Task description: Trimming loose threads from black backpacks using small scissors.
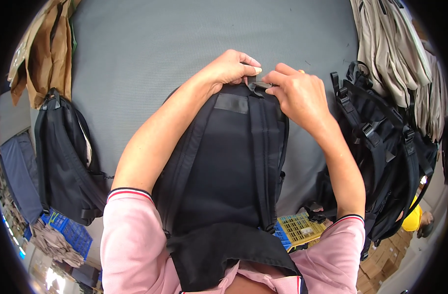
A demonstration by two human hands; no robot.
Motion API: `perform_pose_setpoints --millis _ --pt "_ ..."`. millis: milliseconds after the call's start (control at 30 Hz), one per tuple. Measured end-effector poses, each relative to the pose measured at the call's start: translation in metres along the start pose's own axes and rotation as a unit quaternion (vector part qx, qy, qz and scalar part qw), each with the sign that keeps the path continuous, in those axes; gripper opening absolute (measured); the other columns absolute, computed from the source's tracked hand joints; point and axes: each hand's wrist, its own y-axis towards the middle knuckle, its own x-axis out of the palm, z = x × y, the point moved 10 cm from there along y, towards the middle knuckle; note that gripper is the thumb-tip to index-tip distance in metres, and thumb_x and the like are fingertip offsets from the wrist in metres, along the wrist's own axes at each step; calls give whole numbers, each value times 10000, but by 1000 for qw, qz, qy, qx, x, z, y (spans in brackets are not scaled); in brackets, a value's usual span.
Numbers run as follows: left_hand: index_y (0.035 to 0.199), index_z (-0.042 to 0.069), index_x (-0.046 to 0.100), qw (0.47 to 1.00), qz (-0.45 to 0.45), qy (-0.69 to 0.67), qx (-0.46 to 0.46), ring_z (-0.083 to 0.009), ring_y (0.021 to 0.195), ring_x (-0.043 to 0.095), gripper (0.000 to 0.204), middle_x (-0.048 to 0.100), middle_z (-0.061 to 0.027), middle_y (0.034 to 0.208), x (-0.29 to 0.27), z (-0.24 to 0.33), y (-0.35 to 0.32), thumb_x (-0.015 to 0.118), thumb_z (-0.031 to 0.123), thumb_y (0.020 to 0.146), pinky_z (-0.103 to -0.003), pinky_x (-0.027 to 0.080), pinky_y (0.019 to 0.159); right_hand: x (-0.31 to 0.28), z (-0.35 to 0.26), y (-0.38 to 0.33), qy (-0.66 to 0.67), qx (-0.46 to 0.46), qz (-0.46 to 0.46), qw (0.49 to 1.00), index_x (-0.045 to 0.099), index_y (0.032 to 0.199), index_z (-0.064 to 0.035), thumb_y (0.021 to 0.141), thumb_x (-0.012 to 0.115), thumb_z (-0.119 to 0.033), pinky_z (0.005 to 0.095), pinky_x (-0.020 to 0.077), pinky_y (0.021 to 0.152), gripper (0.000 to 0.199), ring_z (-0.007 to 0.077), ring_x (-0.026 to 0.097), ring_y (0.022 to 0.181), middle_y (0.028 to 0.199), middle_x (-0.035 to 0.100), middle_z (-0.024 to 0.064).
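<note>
Fingers [278,77] of left hand [230,67] and right hand [304,93] pinch the top strap [257,88] of a black backpack [223,166] at the table's [209,29] near edge. Shoulder straps [262,161] seem attached; top strap seems unfinished.

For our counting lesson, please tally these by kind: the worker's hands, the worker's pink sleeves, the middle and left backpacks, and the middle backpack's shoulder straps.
Left hand and right hand: 2
Left sleeve and right sleeve: 2
Middle backpack and left backpack: 2
Left strap and right strap: 2
Total: 8
</note>
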Motion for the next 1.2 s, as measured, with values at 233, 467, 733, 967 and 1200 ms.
perform_pose_setpoints --millis 233,467,733,967,1200 --pt "1136 7 581 1000 -7 0 -1 -23 541 403 324 556 9 722 -2 -1 0 615 130 838 -166 324 460 -8 21 -7 110 87 20 990 648 915 -100 767 644 -100 394 479 642 148 270 618 752 833 605 42" --pt "1158 -9 564 1000 1 -12 1 -25 526 396 351 543 8 706 -1 1 -2 614 126 839 -169 328 455 -2 12 6 74 44 -45 995 655 909 -75 756 657 -105 403 483 671 156 278 621 774 850 621 46" --pt "1188 -19 539 1000 -17 -25 5 -21 498 380 385 540 -7 707 -2 -2 2 616 138 846 -167 315 443 7 20 -7 145 69 -37 986 659 927 -81 742 678 -102 377 486 673 188 255 621 768 864 629 38" --pt "1158 -22 549 999 -8 -46 11 -34 476 405 377 579 -36 695 -4 -3 4 637 122 821 -186 327 452 10 34 -8 214 122 -19 969 653 948 -82 740 683 -117 366 481 685 213 258 617 797 866 626 65" --pt "1160 -27 545 998 -13 -52 13 -31 466 401 374 571 -27 687 -4 -3 3 633 116 825 -179 320 442 3 21 2 107 57 -42 992 655 913 -83 752 665 -109 373 482 667 163 259 621 790 852 625 35"
